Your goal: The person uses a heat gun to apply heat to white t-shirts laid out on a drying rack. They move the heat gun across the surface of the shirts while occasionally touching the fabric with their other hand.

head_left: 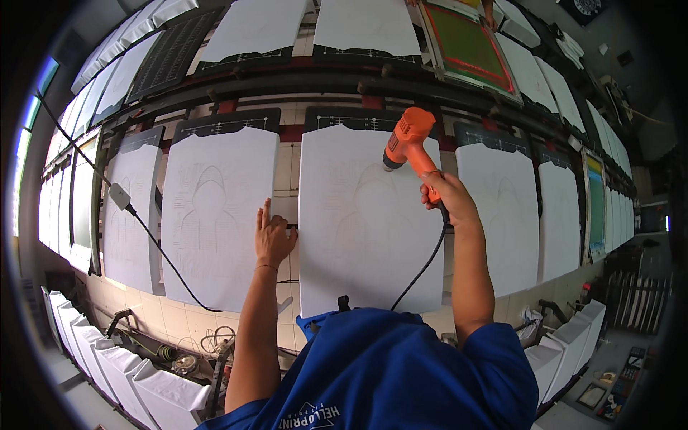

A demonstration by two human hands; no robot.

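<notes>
My right hand (446, 195) is wrapped round the handle of an orange heat gun (411, 136). Its dark nozzle points down and left, close above the white shirt (365, 251) on the middle board, which bears a faint hooded-figure outline. A black cord hangs from the handle toward my body. My left hand (274, 236) has its fingers stretched out and holds nothing. It lies at the right edge of the neighbouring white shirt (215, 265), which carries a similar faint outline; its thumb side reaches toward the gap between the two boards.
More boards with white shirts, such as one on the right (498, 222), line both sides. Across a dark rail stands a green screen frame (469, 50) with another person's hand (489, 16) beside it. A black cable with a grey plug connector (120, 195) crosses the left.
</notes>
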